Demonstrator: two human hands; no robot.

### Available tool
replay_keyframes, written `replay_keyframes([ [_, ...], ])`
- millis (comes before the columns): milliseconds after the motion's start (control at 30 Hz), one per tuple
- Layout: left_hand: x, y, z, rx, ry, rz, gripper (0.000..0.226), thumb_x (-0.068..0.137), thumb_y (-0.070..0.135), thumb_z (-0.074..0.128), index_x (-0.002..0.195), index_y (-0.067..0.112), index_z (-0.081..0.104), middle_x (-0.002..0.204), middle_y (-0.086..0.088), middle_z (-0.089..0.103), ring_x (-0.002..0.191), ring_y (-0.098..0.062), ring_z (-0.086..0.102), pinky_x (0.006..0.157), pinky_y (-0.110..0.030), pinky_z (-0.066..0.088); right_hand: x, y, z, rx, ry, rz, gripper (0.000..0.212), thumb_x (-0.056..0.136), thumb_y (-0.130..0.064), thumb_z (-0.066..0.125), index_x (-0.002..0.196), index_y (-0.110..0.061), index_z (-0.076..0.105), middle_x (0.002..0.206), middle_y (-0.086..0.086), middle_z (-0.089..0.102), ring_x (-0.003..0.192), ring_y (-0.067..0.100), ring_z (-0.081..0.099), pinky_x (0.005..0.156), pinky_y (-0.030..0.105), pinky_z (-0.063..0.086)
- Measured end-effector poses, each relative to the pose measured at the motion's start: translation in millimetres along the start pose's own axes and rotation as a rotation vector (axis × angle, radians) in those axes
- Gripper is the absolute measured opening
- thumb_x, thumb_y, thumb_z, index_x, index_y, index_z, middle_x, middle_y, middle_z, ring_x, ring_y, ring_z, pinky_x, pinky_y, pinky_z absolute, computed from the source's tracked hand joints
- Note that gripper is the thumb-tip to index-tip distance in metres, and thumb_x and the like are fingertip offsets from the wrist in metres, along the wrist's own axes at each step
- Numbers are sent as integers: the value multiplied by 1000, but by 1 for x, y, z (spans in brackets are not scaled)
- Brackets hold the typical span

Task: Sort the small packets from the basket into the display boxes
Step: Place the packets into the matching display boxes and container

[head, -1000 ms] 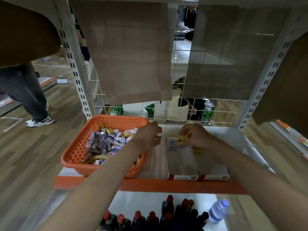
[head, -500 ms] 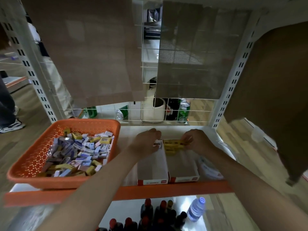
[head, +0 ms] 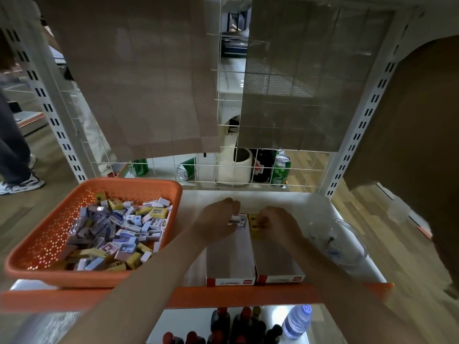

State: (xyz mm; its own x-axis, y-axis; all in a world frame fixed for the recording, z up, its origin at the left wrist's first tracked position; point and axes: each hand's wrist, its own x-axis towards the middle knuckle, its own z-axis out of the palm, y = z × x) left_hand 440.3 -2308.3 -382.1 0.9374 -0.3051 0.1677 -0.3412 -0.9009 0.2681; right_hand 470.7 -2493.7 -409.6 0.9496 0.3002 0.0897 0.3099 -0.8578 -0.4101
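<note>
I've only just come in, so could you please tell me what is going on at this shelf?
A person is sorting packets from the orange basket into two display boxes. The left hand pinches a white packet at the far end of the left box; the right hand holds a yellow packet in the right box. Both boxes are mostly empty.

Shop: slotted shelf uprights [head: 361, 125], drink cans [head: 280, 170], btls [head: 244, 320] below.

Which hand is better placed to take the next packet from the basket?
Left. The left hand, holding a white packet, is nearer the orange basket; the right hand, pinching yellow packets in the right box, would cross the left arm.
</note>
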Motion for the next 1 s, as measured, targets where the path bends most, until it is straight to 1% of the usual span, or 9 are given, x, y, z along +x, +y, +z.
replay_keyframes([
  [133, -2, -1, -1, 2, -1, -8, 24, 88, 22, 56, 110, 13, 53, 114, -3, 52, 96, -20, 55, 76, -27, 44, 0, -1, 2, -33, 12, -13, 20, 81, -4, 60, 93, -19, 65, 102, -1, 61, 97, 18, 57, 76, 25, 40],
  [267, -4, -1, -2, 4, -5, 4, 24, 89, 23, 55, 111, 14, 53, 115, -3, 51, 97, -18, 55, 77, -26, 45, -1, -2, 3, -56, 32, -36, 18, 81, -3, 61, 93, -16, 65, 102, 0, 59, 96, 18, 57, 78, 28, 44],
  [367, -5, -2, -2, 8, -9, 3, 23, 89, 24, 55, 110, 14, 52, 115, -2, 51, 97, -18, 55, 77, -26, 44, -2, -5, 0, -62, 55, -80, 20, 79, -8, 67, 97, -17, 66, 102, -1, 57, 94, 18, 57, 76, 30, 45],
  [467, -6, 1, -6, 5, -5, -7, 25, 89, 24, 55, 112, 14, 52, 114, -4, 52, 98, -20, 55, 78, -28, 45, 0, -14, -8, 54, 84, -156, 23, 73, -15, 74, 95, -16, 68, 96, -1, 61, 90, 19, 58, 77, 35, 48],
  [567, -6, 5, -9, -11, 0, -5, 30, 89, 25, 57, 115, 14, 48, 114, -5, 54, 100, -20, 55, 79, -27, 43, 2, -24, -12, 120, 54, -209, 25, 70, -25, 79, 93, -21, 70, 92, -5, 65, 88, 16, 59, 80, 35, 48],
  [667, -8, 9, -12, -55, 2, 12, 37, 89, 24, 58, 119, 11, 43, 113, -5, 56, 100, -20, 56, 75, -23, 39, 0, -31, -12, 142, 31, -198, 22, 71, -30, 79, 91, -27, 71, 94, -7, 68, 89, 15, 61, 81, 35, 49],
  [800, -11, 14, -15, -89, -11, 21, 40, 87, 19, 61, 120, 8, 41, 109, -9, 57, 96, -23, 57, 76, -29, 44, -5, -37, -16, 140, 38, -211, 18, 75, -24, 78, 92, -20, 75, 93, 0, 70, 87, 17, 61, 77, 30, 46],
  [867, -12, 16, -16, -92, -21, 38, 40, 87, 17, 60, 120, 9, 40, 109, -9, 57, 98, -25, 58, 77, -31, 47, -10, -38, -20, 135, 34, -211, 18, 74, -22, 78, 92, -18, 74, 92, 0, 70, 87, 17, 61, 76, 28, 45],
  [1000, -19, 21, -21, -36, -31, 58, 48, 88, 24, 59, 130, 14, 37, 122, -5, 54, 107, -23, 56, 86, -34, 50, -22, -25, -42, 115, 59, -162, 22, 70, -15, 77, 92, -13, 73, 93, 2, 69, 87, 18, 61, 78, 28, 44],
])
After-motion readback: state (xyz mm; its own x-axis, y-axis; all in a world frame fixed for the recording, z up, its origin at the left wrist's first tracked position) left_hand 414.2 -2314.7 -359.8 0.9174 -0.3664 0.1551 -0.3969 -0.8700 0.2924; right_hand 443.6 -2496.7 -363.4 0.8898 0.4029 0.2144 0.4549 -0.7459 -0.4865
